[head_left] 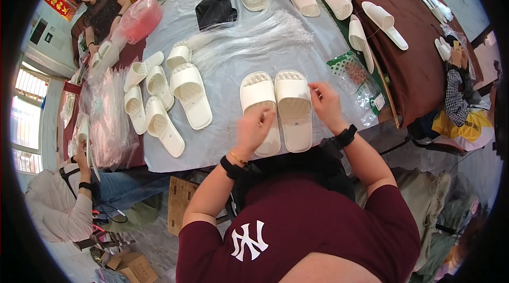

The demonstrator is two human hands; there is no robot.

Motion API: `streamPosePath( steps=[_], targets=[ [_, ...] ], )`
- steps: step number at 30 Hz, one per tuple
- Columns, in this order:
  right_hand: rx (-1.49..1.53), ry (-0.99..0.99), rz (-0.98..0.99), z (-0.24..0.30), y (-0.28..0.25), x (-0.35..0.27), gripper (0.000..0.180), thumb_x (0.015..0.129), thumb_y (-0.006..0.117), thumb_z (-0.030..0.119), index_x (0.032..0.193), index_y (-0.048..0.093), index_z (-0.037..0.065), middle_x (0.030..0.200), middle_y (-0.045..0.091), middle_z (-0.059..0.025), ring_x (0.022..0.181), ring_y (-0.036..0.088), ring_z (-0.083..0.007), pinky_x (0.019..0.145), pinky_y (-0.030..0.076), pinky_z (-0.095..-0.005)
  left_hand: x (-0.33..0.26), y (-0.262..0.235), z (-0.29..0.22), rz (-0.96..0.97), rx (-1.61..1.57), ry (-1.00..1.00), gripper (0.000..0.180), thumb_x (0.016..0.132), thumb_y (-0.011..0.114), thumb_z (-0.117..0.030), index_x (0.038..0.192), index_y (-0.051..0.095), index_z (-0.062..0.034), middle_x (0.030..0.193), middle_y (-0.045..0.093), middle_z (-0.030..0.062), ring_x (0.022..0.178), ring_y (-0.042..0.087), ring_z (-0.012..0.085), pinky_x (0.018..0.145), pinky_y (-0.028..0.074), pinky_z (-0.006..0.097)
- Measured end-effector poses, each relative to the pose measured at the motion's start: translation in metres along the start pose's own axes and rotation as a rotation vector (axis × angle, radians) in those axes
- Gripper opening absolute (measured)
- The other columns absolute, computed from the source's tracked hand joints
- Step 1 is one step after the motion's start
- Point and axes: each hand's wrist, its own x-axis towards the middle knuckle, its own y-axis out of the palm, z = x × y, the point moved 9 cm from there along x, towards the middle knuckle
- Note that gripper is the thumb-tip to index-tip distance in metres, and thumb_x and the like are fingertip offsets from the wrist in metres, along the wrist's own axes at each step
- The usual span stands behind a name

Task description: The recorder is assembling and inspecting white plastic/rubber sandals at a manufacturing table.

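Observation:
A pair of off-white slippers lies side by side in front of me: the left slipper (258, 96) and the right slipper (295, 129), toes pointing away. Over the left slipper's strap and footbed hovers my left hand (255, 130), blurred, its fingers curled together. Beside the right slipper's strap is my right hand (326, 104), thumb and fingers pinched near its outer edge. Anything thin between the fingers of either hand is too small to make out. Beyond the pair, a bundle of thin clear plastic strands (249, 36) is spread across the plastic-covered table (222, 148).
Several loose slippers (191, 95) lie to the left, beside stacked clear plastic bags (108, 116). At the right is a green-printed bag (354, 73) of small brown pieces. A black bag (214, 10) stands at the back. Co-workers sit at both sides.

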Motion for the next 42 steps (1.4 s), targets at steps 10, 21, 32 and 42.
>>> streamPosePath(
  steps=[10, 21, 32, 42],
  targets=[
    [-0.289, 0.341, 0.134, -0.077, 0.033, 0.059, 0.029, 0.078, 0.065, 0.028, 0.088, 0.068, 0.001, 0.080, 0.067, -0.0201, 0.077, 0.065, -0.0357, 0.071, 0.051, -0.0428, 0.071, -0.040, 0.173, -0.163, 0.052, -0.503, 0.038, 0.084, 0.061, -0.036, 0.085, 0.067, 0.0015, 0.079, 0.067, 0.0201, 0.072, 0.064, 0.0359, 0.065, 0.050, 0.042],
    [-0.278, 0.360, 0.194, -0.082, 0.047, 0.058, 0.025, 0.076, 0.062, 0.024, 0.079, 0.068, -0.001, 0.082, 0.066, -0.0228, 0.081, 0.064, -0.0379, 0.073, 0.050, -0.0441, 0.092, -0.022, 0.164, -0.195, 0.245, -0.379, 0.032, 0.074, 0.064, -0.029, 0.074, 0.068, 0.0032, 0.071, 0.065, 0.0221, 0.069, 0.065, 0.0350, 0.067, 0.051, 0.041],
    [0.344, 0.261, 0.039, -0.035, 0.060, 0.082, 0.021, 0.085, 0.062, 0.017, 0.086, 0.068, -0.002, 0.071, 0.067, -0.0077, 0.066, 0.062, -0.0133, 0.063, 0.049, -0.0278, 0.113, 0.011, 0.084, -0.110, -0.543, -0.337, 0.019, 0.086, 0.063, -0.019, 0.092, 0.067, -0.0015, 0.071, 0.066, 0.0044, 0.063, 0.059, 0.0095, 0.061, 0.048, 0.027],
    [0.666, 0.318, 0.115, -0.026, 0.086, 0.069, 0.017, 0.087, 0.061, 0.010, 0.094, 0.067, -0.004, 0.081, 0.068, -0.0071, 0.072, 0.060, -0.0109, 0.067, 0.049, -0.0242, 0.107, 0.024, 0.068, -0.037, -0.298, -0.203, 0.021, 0.083, 0.065, -0.021, 0.090, 0.069, -0.0022, 0.074, 0.067, 0.0083, 0.064, 0.060, 0.0152, 0.062, 0.048, 0.029]
  ],
)
